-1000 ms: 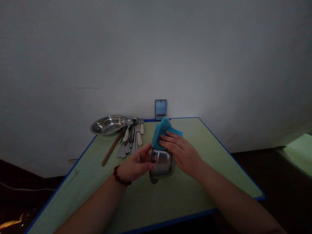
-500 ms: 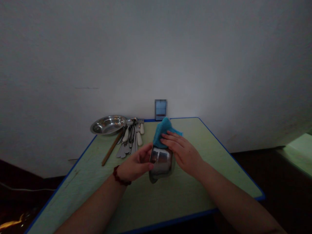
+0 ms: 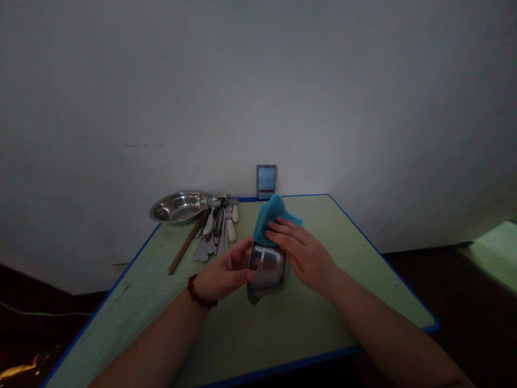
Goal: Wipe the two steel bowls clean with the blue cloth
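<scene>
A shiny metal bowl [image 3: 267, 269] is tipped on its side above the table. My left hand [image 3: 226, 275], with a dark red band at the wrist, grips its rim from the left, thumb on the near face. A blue cloth [image 3: 266, 221] lies against the bowl's upper side. My right hand [image 3: 302, 248] presses the cloth there, fingers held together and laid over it. The bowl's inside is hidden from me.
On the green, blue-edged table [image 3: 323, 312], a wide metal dish [image 3: 180, 207] stands at the back left. Beside it lie several forks and spoons [image 3: 218, 226] and wooden chopsticks [image 3: 186, 245]. A phone-like screen [image 3: 267, 182] leans on the wall behind.
</scene>
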### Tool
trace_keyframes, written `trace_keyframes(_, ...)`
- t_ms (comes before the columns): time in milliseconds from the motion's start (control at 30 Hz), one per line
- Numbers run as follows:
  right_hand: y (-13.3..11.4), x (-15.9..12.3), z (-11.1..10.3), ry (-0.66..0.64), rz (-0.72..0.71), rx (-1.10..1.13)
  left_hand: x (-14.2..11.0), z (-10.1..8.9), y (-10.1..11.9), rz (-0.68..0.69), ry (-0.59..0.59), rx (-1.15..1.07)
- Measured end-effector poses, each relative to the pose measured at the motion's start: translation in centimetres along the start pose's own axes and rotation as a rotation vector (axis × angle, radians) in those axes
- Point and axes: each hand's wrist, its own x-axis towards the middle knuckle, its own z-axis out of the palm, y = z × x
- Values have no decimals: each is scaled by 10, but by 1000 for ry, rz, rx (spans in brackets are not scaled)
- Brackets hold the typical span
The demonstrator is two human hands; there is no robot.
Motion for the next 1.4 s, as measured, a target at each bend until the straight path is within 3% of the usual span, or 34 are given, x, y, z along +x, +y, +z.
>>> trace_keyframes(533,-2,1,-2,-10,-113,-92,5,8,5,11,30,-32)
trace_keyframes(767,-1,1,-2,-55,-65,-65,3,3,1,-17,67,-10)
trace_keyframes(1400,-1,-1,3,1,7,26,3,4,4,14,31,-60)
